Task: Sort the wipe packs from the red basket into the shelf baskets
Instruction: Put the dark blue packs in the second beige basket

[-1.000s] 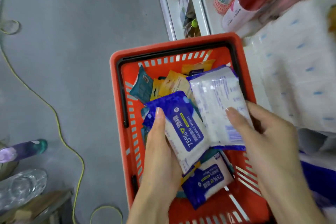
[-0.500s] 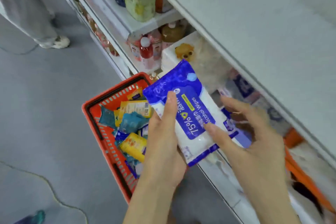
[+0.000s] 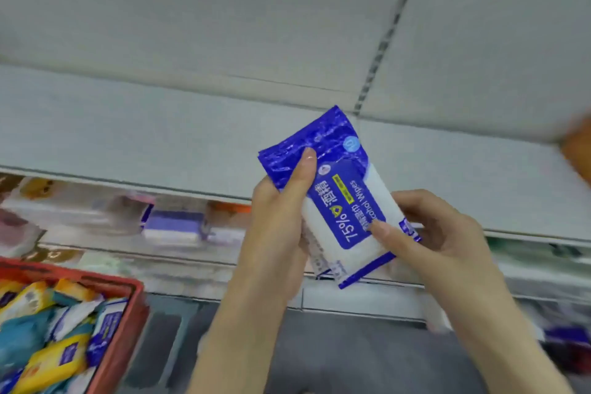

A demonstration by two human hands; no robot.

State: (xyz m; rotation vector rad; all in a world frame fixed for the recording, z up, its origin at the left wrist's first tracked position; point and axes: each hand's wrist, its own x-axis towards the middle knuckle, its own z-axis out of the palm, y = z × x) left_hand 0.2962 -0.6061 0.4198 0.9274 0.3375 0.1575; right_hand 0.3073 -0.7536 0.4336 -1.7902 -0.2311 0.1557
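Note:
Both hands hold blue-and-white alcohol wipe packs (image 3: 343,201) stacked together in front of the white shelf. My left hand (image 3: 281,217) grips the stack's left edge, thumb laid along the blue top. My right hand (image 3: 435,233) pinches the lower right corner, thumb on the label. The red basket (image 3: 128,329) sits at the lower left, filled with several yellow, teal and blue wipe packs (image 3: 54,349).
A wide white shelf board (image 3: 192,125) spans the view above the hands. Under it, blurred packaged goods (image 3: 172,227) line the lower shelf. An orange shape (image 3: 579,150) shows at the right edge. Grey floor (image 3: 351,355) lies below.
The packs were lifted out of the red basket and carried up and right to the shelf front. The view swung from the basket to the shelf, leaving the basket at lower left.

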